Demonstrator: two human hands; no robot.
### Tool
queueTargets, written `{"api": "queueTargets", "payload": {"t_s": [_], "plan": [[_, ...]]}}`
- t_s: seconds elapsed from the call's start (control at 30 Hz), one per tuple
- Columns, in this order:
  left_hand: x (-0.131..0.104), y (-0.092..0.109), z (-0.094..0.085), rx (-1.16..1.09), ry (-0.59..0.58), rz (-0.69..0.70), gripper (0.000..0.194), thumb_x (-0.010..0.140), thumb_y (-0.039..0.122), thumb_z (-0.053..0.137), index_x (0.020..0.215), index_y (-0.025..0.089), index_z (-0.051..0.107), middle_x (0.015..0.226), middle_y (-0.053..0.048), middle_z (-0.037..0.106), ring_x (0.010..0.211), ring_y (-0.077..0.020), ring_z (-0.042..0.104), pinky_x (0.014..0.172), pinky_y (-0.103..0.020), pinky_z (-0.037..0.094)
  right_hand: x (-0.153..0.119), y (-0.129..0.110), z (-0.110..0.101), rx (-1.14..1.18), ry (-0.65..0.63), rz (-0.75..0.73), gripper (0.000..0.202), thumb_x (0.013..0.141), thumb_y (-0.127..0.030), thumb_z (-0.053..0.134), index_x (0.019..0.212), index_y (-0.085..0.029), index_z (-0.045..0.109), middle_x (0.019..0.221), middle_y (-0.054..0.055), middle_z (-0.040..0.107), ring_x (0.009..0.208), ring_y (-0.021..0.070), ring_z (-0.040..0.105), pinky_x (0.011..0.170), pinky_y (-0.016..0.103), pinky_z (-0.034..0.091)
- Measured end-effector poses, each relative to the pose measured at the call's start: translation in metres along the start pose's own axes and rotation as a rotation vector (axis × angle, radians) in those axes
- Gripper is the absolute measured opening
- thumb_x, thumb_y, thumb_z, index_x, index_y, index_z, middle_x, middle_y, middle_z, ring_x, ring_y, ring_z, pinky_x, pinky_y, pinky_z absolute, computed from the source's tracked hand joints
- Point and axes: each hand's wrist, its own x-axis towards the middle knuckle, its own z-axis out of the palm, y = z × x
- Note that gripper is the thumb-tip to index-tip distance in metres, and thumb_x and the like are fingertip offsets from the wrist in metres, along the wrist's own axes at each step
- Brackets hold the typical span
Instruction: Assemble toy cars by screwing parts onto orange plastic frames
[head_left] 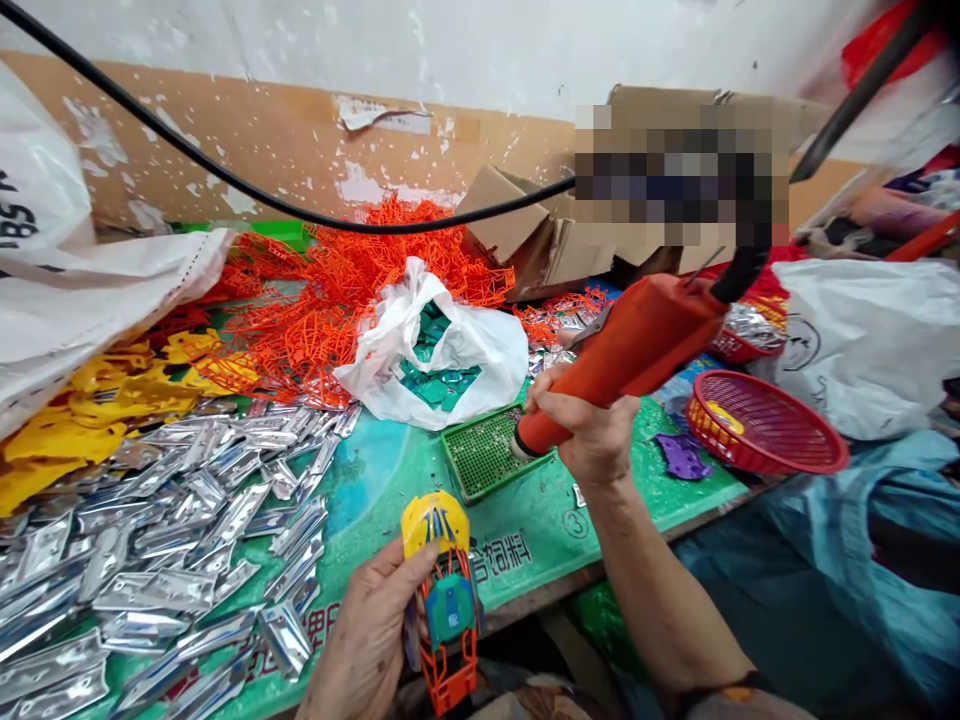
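Note:
My left hand [369, 622] grips a toy car body [450, 606] at the table's front edge; it has a yellow hood, an orange frame and a green centre piece. My right hand [592, 430] is wrapped round an orange power screwdriver [622, 355], held slanting with its pale tip down over a green basket [469, 470] of small metal pieces. Whether the tip touches the basket's contents cannot be told. Behind the basket sits a white plastic bag [491, 350] with green parts inside.
Silvery metal parts [165, 560] and yellow parts [97, 420] cover the left. Orange frames [322, 300] are heaped behind. A red basket [780, 425] and a purple part [681, 455] lie right. A black cable [300, 208] hangs across; cardboard boxes [540, 235] stand behind.

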Motion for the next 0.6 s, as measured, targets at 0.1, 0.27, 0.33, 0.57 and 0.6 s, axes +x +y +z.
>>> {"api": "queueTargets", "payload": {"t_s": [0.1,0.27,0.33,0.57,0.6], "plan": [[0.002,0.000,-0.001,0.009,-0.001,-0.018,0.038,0.067,0.034,0.084,0.097,0.014,0.074,0.054,0.003,0.061,0.043,-0.0104,0.057,0.047,-0.022,0.053,-0.003,0.005,-0.001,0.015,-0.019,0.021,0.011,0.064,-0.022,0.073,0.071,-0.020,0.064,0.067,-0.002,0.062,0.058,0.0148,0.056,0.061,0.035,0.047],[0.004,0.000,-0.001,0.013,-0.007,-0.036,0.038,0.067,0.034,0.084,0.098,0.014,0.074,0.056,0.002,0.063,0.042,-0.0092,0.055,0.044,-0.020,0.050,-0.005,0.011,-0.001,0.030,-0.047,0.047,0.017,0.064,-0.022,0.076,0.078,-0.020,0.066,0.068,-0.003,0.063,0.059,0.0147,0.057,0.061,0.034,0.047],[0.005,-0.001,-0.002,0.008,0.004,-0.041,0.038,0.066,0.034,0.085,0.096,0.014,0.074,0.053,0.003,0.060,0.042,-0.0090,0.055,0.044,-0.020,0.050,-0.005,0.014,-0.001,0.004,-0.051,0.049,0.015,0.065,-0.024,0.075,0.076,-0.020,0.066,0.069,-0.002,0.064,0.060,0.0149,0.058,0.061,0.034,0.048],[0.007,-0.003,-0.006,0.020,0.024,-0.023,0.036,0.067,0.036,0.084,0.094,0.014,0.074,0.048,0.006,0.053,0.040,-0.0086,0.052,0.045,-0.021,0.050,-0.007,0.015,-0.003,-0.013,-0.039,0.034,0.020,0.065,-0.024,0.076,0.082,-0.021,0.065,0.069,-0.003,0.063,0.059,0.0151,0.058,0.062,0.035,0.049],[0.006,-0.003,-0.005,0.031,0.027,-0.020,0.036,0.067,0.037,0.083,0.094,0.014,0.074,0.047,0.007,0.052,0.039,-0.0081,0.050,0.044,-0.020,0.049,-0.007,0.015,-0.003,-0.019,-0.038,0.033,0.021,0.065,-0.024,0.076,0.083,-0.021,0.065,0.069,-0.003,0.063,0.059,0.0150,0.058,0.062,0.035,0.049]]}}
